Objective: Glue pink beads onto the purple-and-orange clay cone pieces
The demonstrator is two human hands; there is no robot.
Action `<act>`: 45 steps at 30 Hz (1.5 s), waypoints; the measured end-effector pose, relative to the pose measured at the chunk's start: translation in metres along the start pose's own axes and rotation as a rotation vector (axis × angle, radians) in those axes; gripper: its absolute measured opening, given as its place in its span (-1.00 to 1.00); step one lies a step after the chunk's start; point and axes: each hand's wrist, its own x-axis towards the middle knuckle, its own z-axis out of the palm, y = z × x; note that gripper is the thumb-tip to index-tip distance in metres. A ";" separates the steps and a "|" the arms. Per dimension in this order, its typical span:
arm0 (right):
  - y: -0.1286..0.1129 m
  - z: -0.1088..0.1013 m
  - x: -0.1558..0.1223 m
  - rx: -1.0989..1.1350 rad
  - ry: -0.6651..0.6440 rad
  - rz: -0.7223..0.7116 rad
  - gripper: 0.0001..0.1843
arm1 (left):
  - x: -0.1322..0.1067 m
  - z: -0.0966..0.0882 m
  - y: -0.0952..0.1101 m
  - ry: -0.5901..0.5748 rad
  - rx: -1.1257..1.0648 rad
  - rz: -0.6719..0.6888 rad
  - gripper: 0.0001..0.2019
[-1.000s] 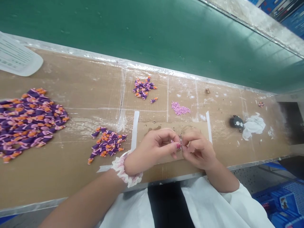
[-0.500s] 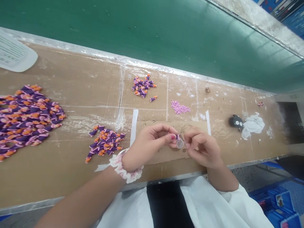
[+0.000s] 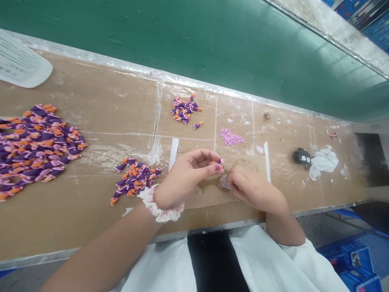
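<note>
- At the centre of the bench [image 3: 60, 219], which I take as the hub of the clock: the left hand [image 3: 191, 174], closed in a narrow pinch on one small doll [image 3: 219, 162] in purple, orange and pink.
- At four o'clock: the right hand [image 3: 255, 188], curled; I cannot tell whether it grips anything, its tips being turned from me.
- At five o'clock, beside those tips: a small clear cup [image 3: 224, 182].
- At eight o'clock: a frilled band [image 3: 159, 207] around the left wrist.
- At nine o'clock: a doll pile [image 3: 136, 176], with a larger heap [image 3: 36, 148] farther out.
- At eleven o'clock: a third cluster [image 3: 184, 108], one doll lying just apart.
- At one o'clock: pink beads [image 3: 231, 137], spread in a patch.
- At three o'clock, well apart: a black toy [image 3: 300, 157] with white eyes, beside a crumpled tissue [image 3: 324, 162].
</note>
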 end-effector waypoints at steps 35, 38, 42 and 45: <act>-0.019 -0.002 0.002 0.349 0.532 -0.206 -0.72 | -0.003 0.012 -0.015 -0.352 -0.148 -0.240 -0.75; -0.021 -0.003 0.000 0.307 0.501 -0.188 -0.72 | -0.005 0.014 -0.014 -0.333 -0.185 -0.315 -0.72; -0.023 -0.005 -0.002 0.282 0.473 -0.150 -0.73 | -0.006 0.015 -0.015 -0.334 -0.220 -0.359 -0.72; -0.023 -0.005 -0.004 0.305 0.474 -0.149 -0.73 | -0.005 0.014 -0.015 -0.356 -0.206 -0.331 -0.73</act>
